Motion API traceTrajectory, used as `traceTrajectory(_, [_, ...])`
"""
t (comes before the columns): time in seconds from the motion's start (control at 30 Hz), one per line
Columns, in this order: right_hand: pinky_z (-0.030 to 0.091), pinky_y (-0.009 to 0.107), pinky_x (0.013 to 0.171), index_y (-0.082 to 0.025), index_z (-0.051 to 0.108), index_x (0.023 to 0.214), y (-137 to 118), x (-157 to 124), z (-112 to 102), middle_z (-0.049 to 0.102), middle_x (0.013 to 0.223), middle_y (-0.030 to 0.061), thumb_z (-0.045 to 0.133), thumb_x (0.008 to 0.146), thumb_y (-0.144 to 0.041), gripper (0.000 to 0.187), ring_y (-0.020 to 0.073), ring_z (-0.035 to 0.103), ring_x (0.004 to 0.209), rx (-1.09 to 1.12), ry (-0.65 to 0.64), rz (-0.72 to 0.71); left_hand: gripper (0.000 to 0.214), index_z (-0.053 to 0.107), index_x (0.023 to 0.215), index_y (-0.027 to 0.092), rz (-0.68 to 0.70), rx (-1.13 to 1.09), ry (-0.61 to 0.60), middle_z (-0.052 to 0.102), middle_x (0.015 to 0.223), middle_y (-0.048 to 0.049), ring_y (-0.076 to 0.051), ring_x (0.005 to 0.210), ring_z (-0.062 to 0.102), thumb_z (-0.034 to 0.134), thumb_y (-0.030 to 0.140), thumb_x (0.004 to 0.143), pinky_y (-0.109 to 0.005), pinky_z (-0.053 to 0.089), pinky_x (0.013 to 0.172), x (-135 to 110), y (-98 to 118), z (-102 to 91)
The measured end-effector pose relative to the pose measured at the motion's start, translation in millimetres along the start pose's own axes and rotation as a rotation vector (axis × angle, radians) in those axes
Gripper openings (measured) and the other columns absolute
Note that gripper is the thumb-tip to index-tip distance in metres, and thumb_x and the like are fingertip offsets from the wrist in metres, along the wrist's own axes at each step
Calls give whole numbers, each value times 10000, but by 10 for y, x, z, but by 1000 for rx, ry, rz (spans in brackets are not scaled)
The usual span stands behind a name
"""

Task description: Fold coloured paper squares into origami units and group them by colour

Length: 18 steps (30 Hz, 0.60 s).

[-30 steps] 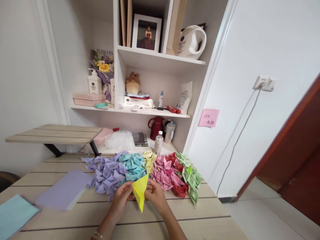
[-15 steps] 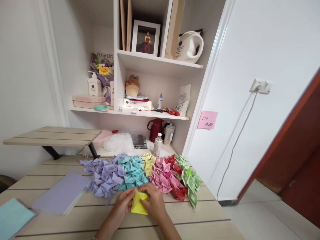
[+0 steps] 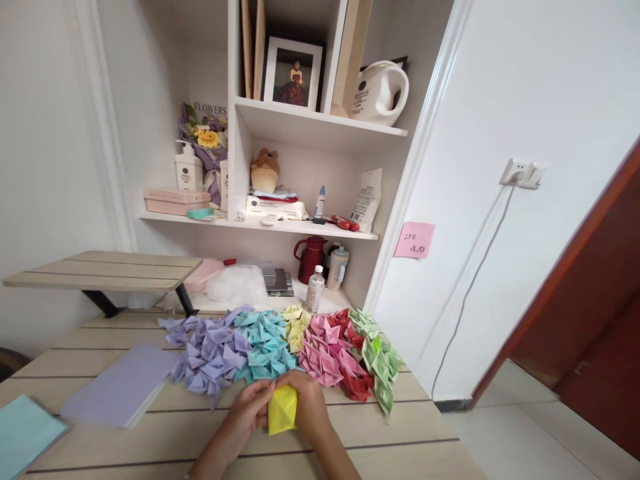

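A small folded yellow paper piece (image 3: pixel 281 410) is pinched between both my hands, just above the wooden table (image 3: pixel 400 433). My left hand (image 3: pixel 249 412) grips its left side with curled fingers. My right hand (image 3: pixel 309 405) closes over its top and right side. Right behind my hands lies a spread of folded paper shapes in colour groups: purple (image 3: pixel 207 350), teal (image 3: pixel 263 340), pale yellow (image 3: pixel 295 327), pink (image 3: pixel 320 353), red (image 3: pixel 357 380) and green (image 3: pixel 383 360).
A stack of purple paper sheets (image 3: pixel 120 393) and a blue stack (image 3: pixel 25 437) lie at the left of the table. A raised wooden shelf board (image 3: pixel 105 270) stands behind. White wall shelves (image 3: pixel 310 230) hold bottles, a red jug, a photo frame and a kettle.
One second ago the yellow paper was a larger pointed triangle held up between my hands. It has since been folded down into a small compact shape, and my hands have closed round it.
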State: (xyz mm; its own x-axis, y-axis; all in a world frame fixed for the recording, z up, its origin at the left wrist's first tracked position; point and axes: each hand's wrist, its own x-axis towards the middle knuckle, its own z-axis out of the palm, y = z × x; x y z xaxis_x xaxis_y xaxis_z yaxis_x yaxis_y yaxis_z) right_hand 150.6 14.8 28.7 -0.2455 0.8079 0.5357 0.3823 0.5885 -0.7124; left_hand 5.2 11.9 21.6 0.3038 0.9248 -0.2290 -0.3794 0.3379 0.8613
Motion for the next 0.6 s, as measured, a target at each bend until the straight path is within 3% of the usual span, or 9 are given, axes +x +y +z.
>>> traceTrajectory(0.13, [471,336,720,-211,709,769,16,35,-57,689,850,67,624,654,-146,157,229,631,792,229,1,121,382,610,825,149,24,47,29,695,673,-54,-232,631,663,756,349,534,-291,482,572,77,-22,-85])
traceTrajectory(0.33, [478,357,709,-162,678,883,77,-4,-167,671,681,14,780,501,-285,414,212,641,741,788,-324,386,426,464,707,208,129,102,58,632,497,35,-165,410,593,778,374,472,-239,432,436,242,-58,-257])
traceTrajectory(0.43, [475,302,643,-151,692,777,113,-12,-169,652,631,7,793,478,-300,348,175,624,653,782,-276,396,417,448,639,203,154,125,47,598,450,49,-140,368,556,771,405,470,-217,401,401,274,-39,-315])
traceTrajectory(0.6, [395,200,472,-146,682,686,202,34,-165,550,478,-41,750,549,-355,259,85,490,451,642,-8,400,403,591,723,166,180,31,-15,665,624,-27,-182,541,619,770,426,473,-276,466,534,225,62,-353])
